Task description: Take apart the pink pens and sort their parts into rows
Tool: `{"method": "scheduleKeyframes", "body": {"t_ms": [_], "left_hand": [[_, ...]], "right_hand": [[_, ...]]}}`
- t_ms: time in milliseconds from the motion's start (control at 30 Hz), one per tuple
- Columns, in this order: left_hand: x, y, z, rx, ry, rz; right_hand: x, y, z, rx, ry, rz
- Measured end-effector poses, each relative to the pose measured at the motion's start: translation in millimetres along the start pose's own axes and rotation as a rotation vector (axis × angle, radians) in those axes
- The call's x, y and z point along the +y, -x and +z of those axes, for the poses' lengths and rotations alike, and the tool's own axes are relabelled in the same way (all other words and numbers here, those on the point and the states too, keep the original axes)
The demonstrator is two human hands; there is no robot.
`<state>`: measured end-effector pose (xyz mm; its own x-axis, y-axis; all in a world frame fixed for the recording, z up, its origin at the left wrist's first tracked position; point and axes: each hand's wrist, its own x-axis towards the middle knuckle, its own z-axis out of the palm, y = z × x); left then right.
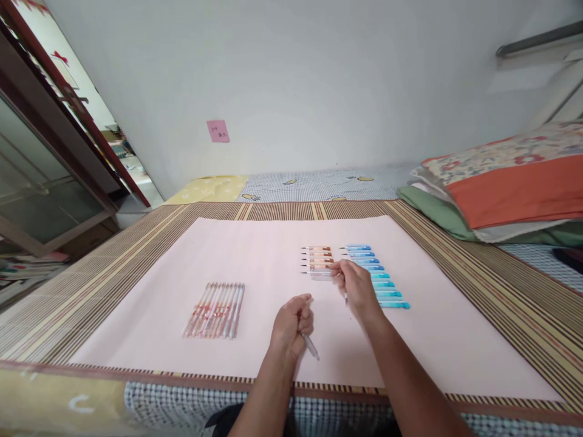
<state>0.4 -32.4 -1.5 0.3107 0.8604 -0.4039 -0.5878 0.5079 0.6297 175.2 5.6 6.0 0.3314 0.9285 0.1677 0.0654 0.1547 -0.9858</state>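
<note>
My left hand [291, 321] is closed around a slim pale pen [311, 347], whose end sticks out below the palm toward the lower right. Fingers pinched, my right hand [357, 284] is at the near end of a short column of brown-and-white pens [321, 255] with dark tips pointing left. A pale, blurred pen [321, 276] lies at its fingertips, and a small grey end shows under the palm. Just right of that hand runs a column of blue-to-turquoise pens [387, 294], partly hidden by it. On the left, several white pens with reddish patterns [216, 309] lie side by side.
A pale pink sheet [136, 315] lies on a striped mat [460, 261] over a bed. Folded bedding and a floral-and-orange pillow [519, 182] are piled at right. A pink note [218, 131] is stuck on the wall. A glass-panelled door [40, 182] is at left.
</note>
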Motion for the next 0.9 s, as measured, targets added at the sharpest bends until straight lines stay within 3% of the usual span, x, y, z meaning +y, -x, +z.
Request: {"method": "scheduleKeyframes", "body": {"t_ms": [67,133,267,333,500,733,900], "left_hand": [[-2.1,1.2,1.9,-0.045,-0.020,-0.038],[-4.2,2.3,3.6,-0.097,-0.042,-0.077],[-6.7,2.3,3.8,-0.127,-0.073,-0.057],[-6.6,1.1,2.3,-0.091,-0.063,-0.021],[-5.0,-1.0,-0.2,-0.017,-0.042,0.026],[-4.0,-1.5,1.4,0.036,-0.058,0.014],[-5.5,-3.3,1.8,0.053,-0.064,0.002]], "right_hand": [[-1.3,1.0,4.8,-0.076,-0.369,0.126],[-1.4,4.9,13.0,-0.139,-0.592,0.217],[0.4,15.0,27.3,-0.154,-0.690,0.264],[3.1,16.7,27.8,-0.181,-0.596,0.231],[14.8,8.7,9.2,-0.195,-0.071,0.144],[7.3,6.1,-25.6,-0.358,0.046,0.178],[3.3,6.7,-40.4,-0.348,0.404,-0.026]]}}
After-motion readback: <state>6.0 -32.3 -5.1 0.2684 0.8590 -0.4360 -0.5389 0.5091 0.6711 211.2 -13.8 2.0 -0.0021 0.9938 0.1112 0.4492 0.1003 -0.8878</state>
